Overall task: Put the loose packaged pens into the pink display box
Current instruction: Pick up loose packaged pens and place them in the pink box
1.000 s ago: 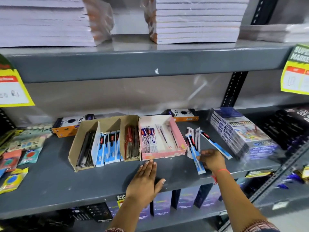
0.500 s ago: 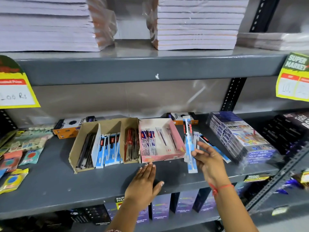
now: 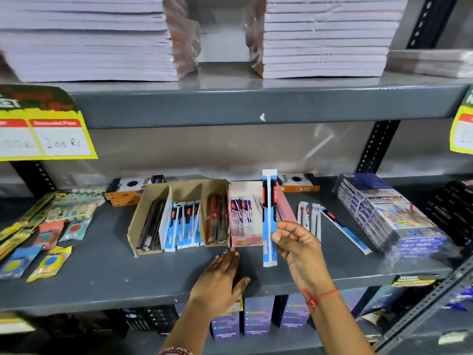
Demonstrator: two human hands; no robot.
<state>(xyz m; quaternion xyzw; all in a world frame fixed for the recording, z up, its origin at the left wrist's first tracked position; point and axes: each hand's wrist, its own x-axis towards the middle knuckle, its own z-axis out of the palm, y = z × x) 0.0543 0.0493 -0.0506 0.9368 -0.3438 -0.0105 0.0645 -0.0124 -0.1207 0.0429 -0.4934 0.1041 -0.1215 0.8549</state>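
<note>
Right hand pinches a long blue-and-white packaged pen near its lower third, thumb and fingers closed on the pack, which stands upright in front of the right side of the pink display box. Left hand lies flat and open, palm down on the grey shelf, fingertips just short of the box's front edge. More loose packaged pens lie on the shelf right of the box. A brown cardboard box of pens sits touching its left side.
</note>
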